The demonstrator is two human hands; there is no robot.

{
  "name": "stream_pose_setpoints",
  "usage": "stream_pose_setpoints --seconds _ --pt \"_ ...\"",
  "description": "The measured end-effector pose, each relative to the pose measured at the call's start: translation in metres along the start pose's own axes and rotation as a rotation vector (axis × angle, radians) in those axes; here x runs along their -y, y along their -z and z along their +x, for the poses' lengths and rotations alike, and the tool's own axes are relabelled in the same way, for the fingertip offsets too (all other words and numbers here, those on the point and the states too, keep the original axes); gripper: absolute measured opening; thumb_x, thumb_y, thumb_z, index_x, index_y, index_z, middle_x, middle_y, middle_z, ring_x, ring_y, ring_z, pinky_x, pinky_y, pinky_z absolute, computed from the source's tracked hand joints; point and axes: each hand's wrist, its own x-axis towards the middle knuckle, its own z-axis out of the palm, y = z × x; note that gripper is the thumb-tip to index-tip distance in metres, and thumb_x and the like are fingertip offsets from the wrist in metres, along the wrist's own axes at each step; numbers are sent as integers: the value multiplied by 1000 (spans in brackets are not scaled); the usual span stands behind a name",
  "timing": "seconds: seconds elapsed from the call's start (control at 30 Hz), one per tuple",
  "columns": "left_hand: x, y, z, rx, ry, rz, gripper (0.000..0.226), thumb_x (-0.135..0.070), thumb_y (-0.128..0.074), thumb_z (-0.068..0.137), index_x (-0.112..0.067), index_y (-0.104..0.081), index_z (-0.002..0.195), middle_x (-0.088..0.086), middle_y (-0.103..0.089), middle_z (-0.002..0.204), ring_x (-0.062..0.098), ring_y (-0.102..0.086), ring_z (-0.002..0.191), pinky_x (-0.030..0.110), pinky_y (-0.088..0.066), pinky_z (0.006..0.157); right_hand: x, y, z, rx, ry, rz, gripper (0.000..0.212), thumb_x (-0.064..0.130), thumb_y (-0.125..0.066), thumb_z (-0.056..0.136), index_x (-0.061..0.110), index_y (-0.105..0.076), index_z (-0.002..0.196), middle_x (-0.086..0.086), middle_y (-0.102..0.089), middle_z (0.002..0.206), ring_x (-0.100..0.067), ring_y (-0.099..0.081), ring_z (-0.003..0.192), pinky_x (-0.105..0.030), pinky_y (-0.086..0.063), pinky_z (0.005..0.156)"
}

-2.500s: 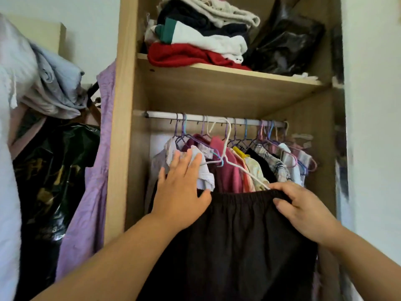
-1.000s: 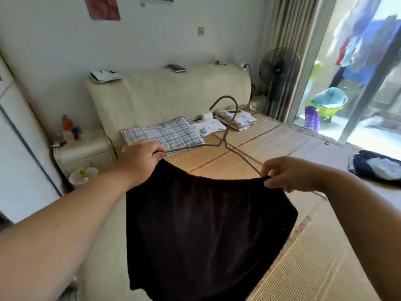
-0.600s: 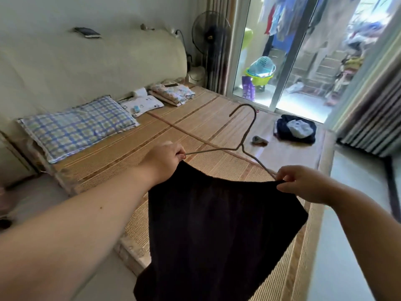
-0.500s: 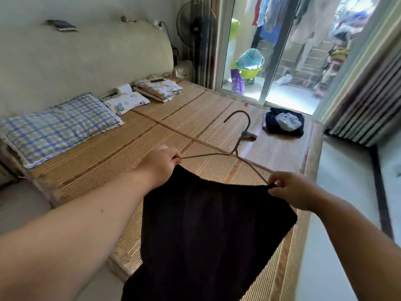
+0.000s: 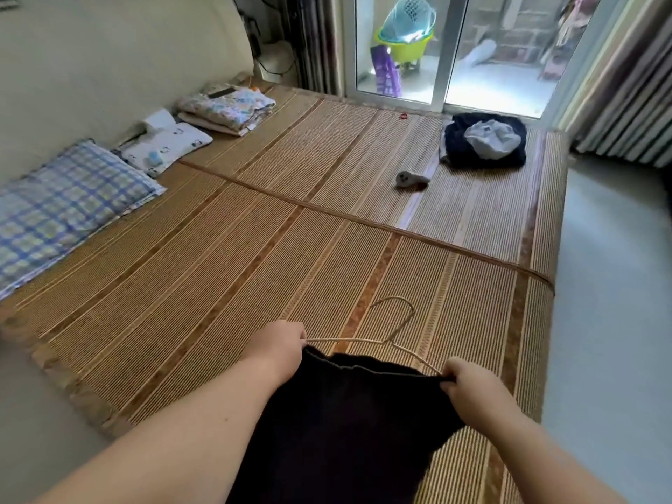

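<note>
Your left hand [image 5: 280, 345] pinches one end of the black cloth garment [image 5: 345, 423] together with the thin pale wire hanger [image 5: 396, 321], and your right hand [image 5: 469, 385] pinches the other end, fingers curled. The garment hangs stretched between them over the near edge of the woven bamboo mat [image 5: 254, 249] (hanger hook pointing toward the far edge).

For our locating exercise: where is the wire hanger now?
The wire hanger is low centre in the head view, over the bamboo mat, its ends gripped with the black garment by the left hand and right hand.
</note>
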Motion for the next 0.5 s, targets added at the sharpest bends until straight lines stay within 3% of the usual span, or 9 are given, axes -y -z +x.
stream_pose_setpoints --seconds 0.2,0.27,0.3,0.37,0.43,0.5 --pt "6 -58 47 57 86 -61 18 -27 -46 96 -25 -58 82 -9 -54 86 8 -54 75 29 -51 70 -17 -46 61 -9 -38 95 13 23 -53 91 31 -52 81 10 -57 80 -6 -56 69 -21 -40 54" --pt "9 -71 60 70 87 -117 14 -25 -48 94 -25 -61 92 -6 -57 97 9 -57 83 29 -52 75 -17 -56 80 -50 -49 109 8 24 -53 92 29 -56 87 9 -58 81 -7 -56 70 -23 -44 57" --pt "12 -77 65 85 85 -159 19 -25 -48 94 -25 -62 106 -4 -58 113 13 -59 98 31 -51 86 -16 -61 87 -61 -55 139 8 24 -53 92 28 -59 96 8 -61 87 -8 -58 76 -24 -48 63" --pt "15 -84 73 123 78 -218 47 -25 -49 93 -25 -42 140 -1 -36 149 20 -38 135 37 -34 110 -13 -69 99 -52 -55 194 38 25 -57 90 28 -51 127 3 -59 120 -16 -57 107 -28 -48 86" --pt "15 -84 71 128 35 -233 63 -27 -52 92 -29 -24 148 -3 -16 158 19 -20 144 37 -23 114 -6 -72 101 8 -4 164 65 27 -60 89 30 -27 146 2 -34 150 -19 -34 136 -35 -34 107" --pt "14 -77 60 113 -24 -244 69 -29 -55 90 -31 -19 149 -3 -13 158 17 -17 144 34 -21 114 9 -70 93 63 72 108 73 33 -59 90 35 -14 148 7 -14 157 -16 -20 143 -35 -27 111"
